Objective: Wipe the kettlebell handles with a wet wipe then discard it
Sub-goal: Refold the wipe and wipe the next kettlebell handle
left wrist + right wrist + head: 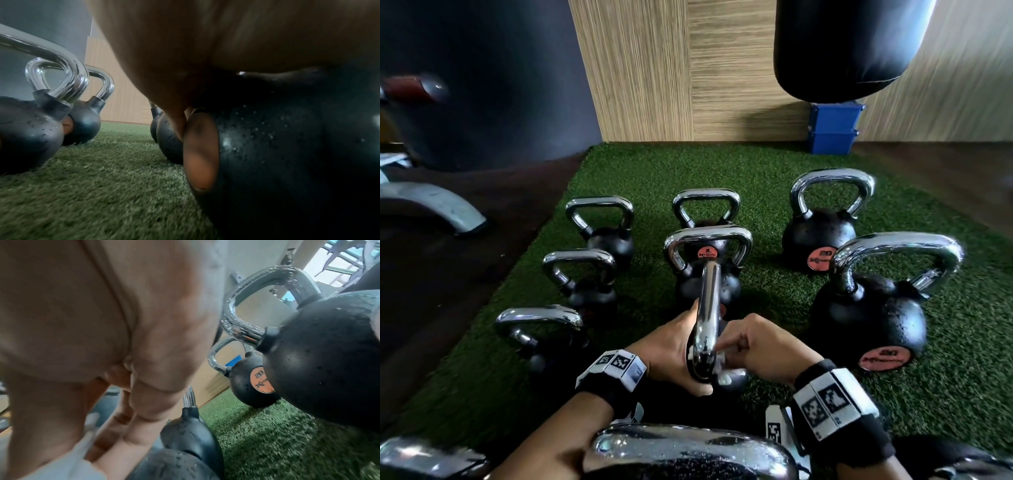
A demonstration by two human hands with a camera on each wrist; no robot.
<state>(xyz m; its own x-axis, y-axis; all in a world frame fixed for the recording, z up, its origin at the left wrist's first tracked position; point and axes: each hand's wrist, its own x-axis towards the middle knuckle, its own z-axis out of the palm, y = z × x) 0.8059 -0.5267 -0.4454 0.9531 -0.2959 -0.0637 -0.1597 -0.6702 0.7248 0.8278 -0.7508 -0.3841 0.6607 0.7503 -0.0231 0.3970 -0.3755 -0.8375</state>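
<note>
The right hand [760, 349] pinches a crumpled white wet wipe [719, 359] against the near bend of a chrome kettlebell handle [707, 318]. The left hand [671, 356] curls round that bend from the other side. The handle's long axis runs away from the person. Its black ball [287, 146] is mostly hidden under the hands. More black kettlebells with chrome handles [866, 301] crowd the green artificial turf [774, 171].
</note>
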